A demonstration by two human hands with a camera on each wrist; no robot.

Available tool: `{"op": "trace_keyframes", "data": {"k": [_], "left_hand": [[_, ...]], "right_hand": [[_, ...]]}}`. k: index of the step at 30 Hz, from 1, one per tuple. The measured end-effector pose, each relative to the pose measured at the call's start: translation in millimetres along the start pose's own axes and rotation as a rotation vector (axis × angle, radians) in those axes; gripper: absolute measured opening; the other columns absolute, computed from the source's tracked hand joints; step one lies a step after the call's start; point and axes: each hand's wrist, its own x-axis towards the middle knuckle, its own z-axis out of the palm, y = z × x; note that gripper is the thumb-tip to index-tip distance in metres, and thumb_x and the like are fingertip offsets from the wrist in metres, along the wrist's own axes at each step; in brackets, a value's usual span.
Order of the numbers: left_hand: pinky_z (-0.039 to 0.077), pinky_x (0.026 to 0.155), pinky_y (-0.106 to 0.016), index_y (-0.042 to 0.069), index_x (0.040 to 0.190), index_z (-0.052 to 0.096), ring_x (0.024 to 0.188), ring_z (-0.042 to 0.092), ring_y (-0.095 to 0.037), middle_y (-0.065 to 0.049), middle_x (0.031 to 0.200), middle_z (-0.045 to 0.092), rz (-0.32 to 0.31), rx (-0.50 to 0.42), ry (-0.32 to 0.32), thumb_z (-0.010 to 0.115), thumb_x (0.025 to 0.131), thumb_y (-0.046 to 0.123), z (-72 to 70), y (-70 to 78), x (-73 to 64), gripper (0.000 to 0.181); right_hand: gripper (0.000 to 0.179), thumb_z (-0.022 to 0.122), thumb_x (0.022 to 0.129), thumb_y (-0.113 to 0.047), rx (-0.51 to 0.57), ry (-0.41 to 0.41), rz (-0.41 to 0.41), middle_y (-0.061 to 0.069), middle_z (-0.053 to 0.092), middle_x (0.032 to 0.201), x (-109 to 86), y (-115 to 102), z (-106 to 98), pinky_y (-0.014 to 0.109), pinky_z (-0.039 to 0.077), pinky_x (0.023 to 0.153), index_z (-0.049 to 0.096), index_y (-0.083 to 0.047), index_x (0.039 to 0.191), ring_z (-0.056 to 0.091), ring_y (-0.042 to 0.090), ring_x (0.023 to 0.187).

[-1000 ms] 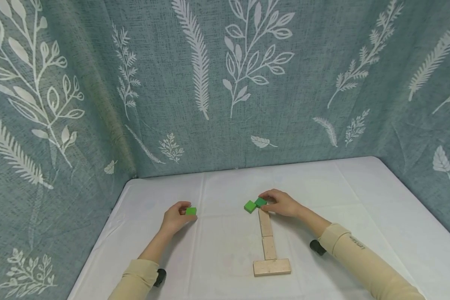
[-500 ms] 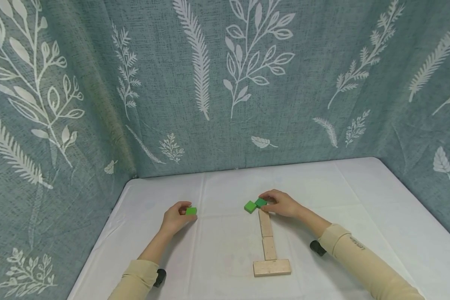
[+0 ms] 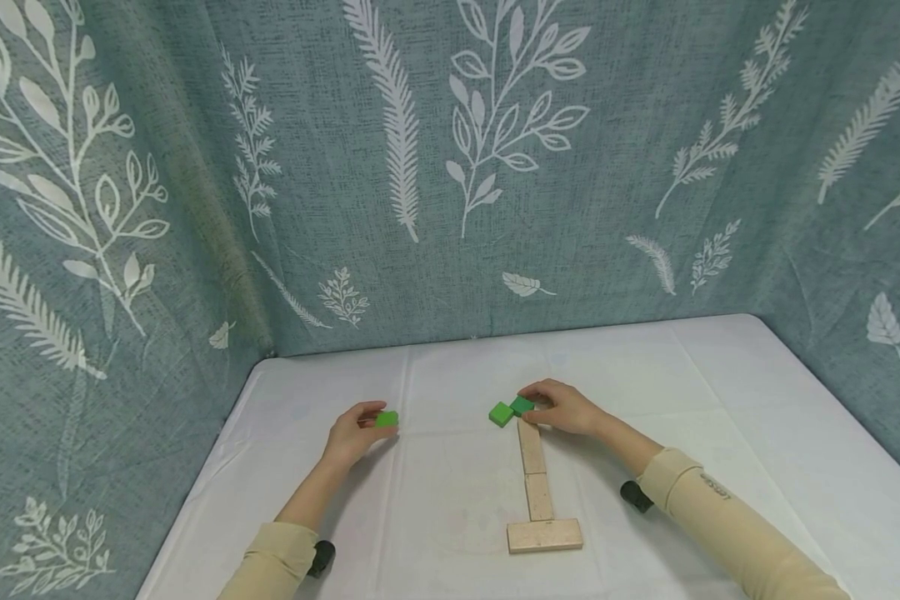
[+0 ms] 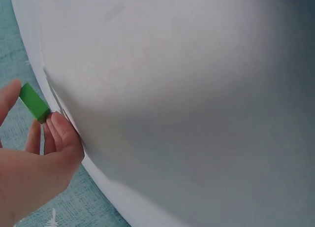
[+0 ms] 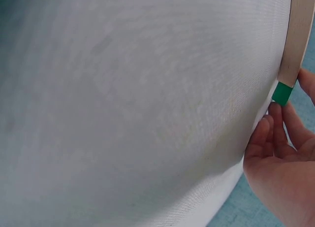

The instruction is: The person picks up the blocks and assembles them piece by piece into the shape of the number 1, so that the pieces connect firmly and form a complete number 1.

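Observation:
My left hand (image 3: pixel 351 435) pinches a light green block (image 3: pixel 387 419) between thumb and fingers, close over the tabletop at the left. In the left wrist view the same green block (image 4: pixel 34 103) sits slanted between the fingertips. My right hand (image 3: pixel 568 410) grips a dark green block (image 3: pixel 522 405) at the far end of a row of wooden blocks. Its thumb lies by the near corner, fingers at the far side. In the right wrist view this dark green block (image 5: pixel 282 93) meets the wooden block's end. Another light green block (image 3: pixel 501 413) lies at its left corner.
Two plain wooden blocks lie end to end, a far one (image 3: pixel 531 447) and a near one (image 3: pixel 538 497). A third wooden block (image 3: pixel 544 536) lies crosswise at their near end. A white cloth (image 3: pixel 450 475) covers the table; a patterned curtain (image 3: pixel 435 283) hangs behind.
My left hand has shifted slightly right and its light green block has turned a little in the fingers. My right hand and the blocks on the table stay in place.

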Motion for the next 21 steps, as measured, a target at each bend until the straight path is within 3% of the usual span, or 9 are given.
{"op": "trace_keyframes", "data": {"k": [12, 21], "left_hand": [[0.049, 0.087, -0.031, -0.001, 0.134, 0.054, 0.114, 0.053, -0.03, -0.019, 0.13, 0.053, -0.048, -0.187, -0.062, 0.074, 0.085, 0.012, 6.8, 6.5, 0.2, 0.054], [0.046, 0.095, -0.041, 0.0, 0.137, 0.05, 0.111, 0.057, -0.026, -0.021, 0.135, 0.051, -0.068, -0.259, -0.107, 0.073, 0.087, 0.015, 11.2, 13.1, -4.7, 0.057]], "right_hand": [[0.045, 0.065, 0.094, -0.022, 0.01, -0.003, 0.003, 0.017, 0.056, 0.128, -1.3, -1.6, -0.7, 0.047, 0.042, 0.099, 0.056, 0.002, 0.13, 0.052, 0.034, 0.119], [0.044, 0.065, 0.094, -0.022, 0.005, -0.003, 0.0, 0.018, 0.056, 0.128, -1.3, -4.2, -1.4, 0.049, 0.041, 0.099, 0.056, 0.003, 0.13, 0.051, 0.035, 0.119]]}}
